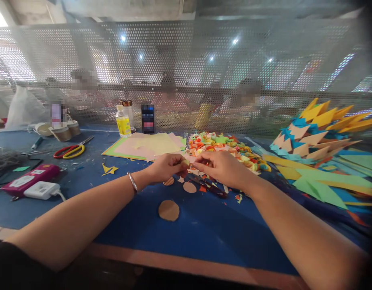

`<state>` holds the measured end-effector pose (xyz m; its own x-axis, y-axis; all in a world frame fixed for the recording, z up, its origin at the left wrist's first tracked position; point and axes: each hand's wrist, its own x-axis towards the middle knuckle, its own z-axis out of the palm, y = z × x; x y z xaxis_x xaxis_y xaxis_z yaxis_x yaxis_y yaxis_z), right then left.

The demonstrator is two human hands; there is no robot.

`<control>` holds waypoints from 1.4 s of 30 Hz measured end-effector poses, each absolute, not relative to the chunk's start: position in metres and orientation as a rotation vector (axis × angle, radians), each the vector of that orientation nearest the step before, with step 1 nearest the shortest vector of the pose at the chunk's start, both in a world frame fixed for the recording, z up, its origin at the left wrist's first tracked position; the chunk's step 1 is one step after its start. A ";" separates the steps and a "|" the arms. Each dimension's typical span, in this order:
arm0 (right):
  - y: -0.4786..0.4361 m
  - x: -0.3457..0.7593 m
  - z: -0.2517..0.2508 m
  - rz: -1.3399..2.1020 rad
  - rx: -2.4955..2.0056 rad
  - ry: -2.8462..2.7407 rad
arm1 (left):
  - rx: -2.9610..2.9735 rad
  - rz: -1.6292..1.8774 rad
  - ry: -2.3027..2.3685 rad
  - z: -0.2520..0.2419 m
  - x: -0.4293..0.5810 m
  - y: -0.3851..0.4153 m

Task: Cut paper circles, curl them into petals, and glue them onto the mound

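Over a blue table (222,237), left hand (169,167) pinches a small pale scrap (186,162), right hand (218,166) curls right beside it, can't tell if it's gripping too. Brown disc (169,210) sits nearer than the hands, colourful paper pile (223,141) just beyond.

White charger (42,189) against magenta power strip (48,172); yellow-labelled bottle (123,125) left of upright phone (148,119).

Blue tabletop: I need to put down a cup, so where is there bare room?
Mostly bare: the near tabletop between the brown disc and right forearm, plus a patch between that disc and left forearm. Crowded: the colourful paper pile and, right of it, paper strips.
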<state>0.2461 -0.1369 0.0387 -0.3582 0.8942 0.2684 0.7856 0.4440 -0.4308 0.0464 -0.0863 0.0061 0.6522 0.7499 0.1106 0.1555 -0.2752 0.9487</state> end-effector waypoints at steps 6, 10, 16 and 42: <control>-0.138 0.238 0.033 0.401 -1.315 -2.204 | 1.972 0.637 0.780 0.012 0.048 -0.096; -0.138 0.237 0.030 0.410 -1.296 -2.194 | 1.988 0.619 0.814 0.011 0.047 -0.096; -0.137 0.237 0.030 0.428 -1.272 -2.190 | 1.835 0.599 0.731 0.009 0.043 -0.090; -0.134 0.242 0.034 0.870 -1.262 -2.097 | 1.858 0.569 0.663 0.019 0.044 -0.096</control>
